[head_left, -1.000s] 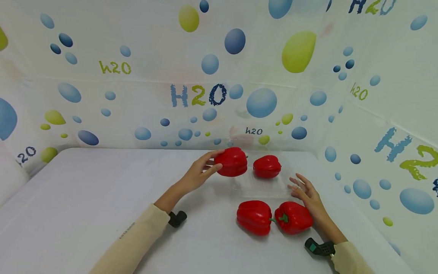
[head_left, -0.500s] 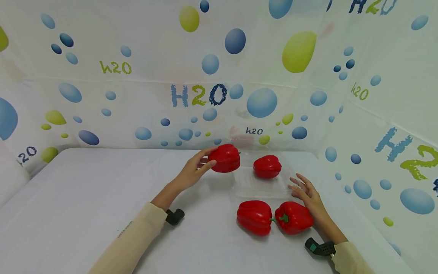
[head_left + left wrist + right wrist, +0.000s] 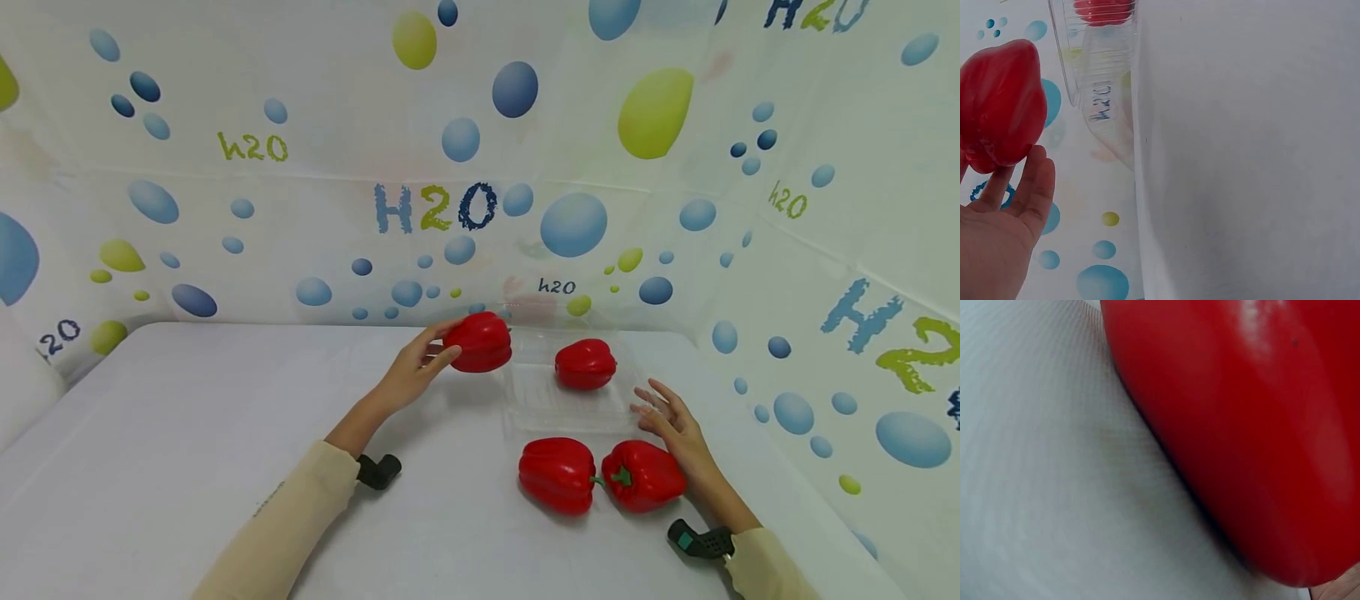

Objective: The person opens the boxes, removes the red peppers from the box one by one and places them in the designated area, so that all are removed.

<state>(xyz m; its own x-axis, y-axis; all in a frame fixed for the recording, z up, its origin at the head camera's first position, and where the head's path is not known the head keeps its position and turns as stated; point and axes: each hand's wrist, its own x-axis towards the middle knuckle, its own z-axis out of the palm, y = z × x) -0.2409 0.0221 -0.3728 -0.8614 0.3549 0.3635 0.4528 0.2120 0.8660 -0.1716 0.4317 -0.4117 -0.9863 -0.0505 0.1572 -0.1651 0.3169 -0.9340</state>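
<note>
My left hand (image 3: pixel 408 372) grips a red bell pepper (image 3: pixel 480 342) by its blunt end, raised over the table just left of a clear plastic container (image 3: pixel 536 404). In the left wrist view this pepper (image 3: pixel 1000 106) sits at the fingertips. Another red bell pepper (image 3: pixel 586 364) lies inside the container. Beside the container's right edge is my right hand (image 3: pixel 677 429), its fingers spread loosely and nothing held. Close to that hand, one red pepper with a green stem (image 3: pixel 643 476) lies on the table; it fills much of the right wrist view (image 3: pixel 1235 425).
A further red pepper (image 3: pixel 557 476) lies in front of the container, its stem by the neighbouring pepper. White cloth covers the table (image 3: pixel 225 417). Behind it hangs a sheet (image 3: pixel 330 250) printed with bubbles. The container's clear lid appears tilted up at the back.
My left hand has carried its pepper leftward and slightly up, away from the one in the container. The right hand and the other peppers have stayed in place.
</note>
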